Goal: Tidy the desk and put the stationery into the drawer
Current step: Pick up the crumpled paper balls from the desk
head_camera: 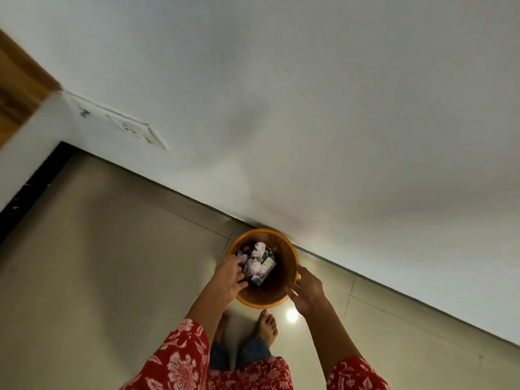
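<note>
An orange round bin (263, 303) stands on the floor against the white wall. Inside it lie crumpled papers and printed wrappers (260, 264). My left hand (229, 277) hovers over the bin's left rim. Its fingers are loosely curled and point down at the papers, and I see nothing plainly held in them. My right hand (306, 291) is spread beside the bin's right rim, fingers straight, with one fingertip at the rim. No desk, drawer or stationery is in view.
A white wall (309, 108) runs diagonally behind the bin, with a socket plate (135, 130) on it. A wooden door frame (17, 80) and a black threshold strip (31, 187) are at the left. My bare feet (267, 329) stand on beige tiles just short of the bin.
</note>
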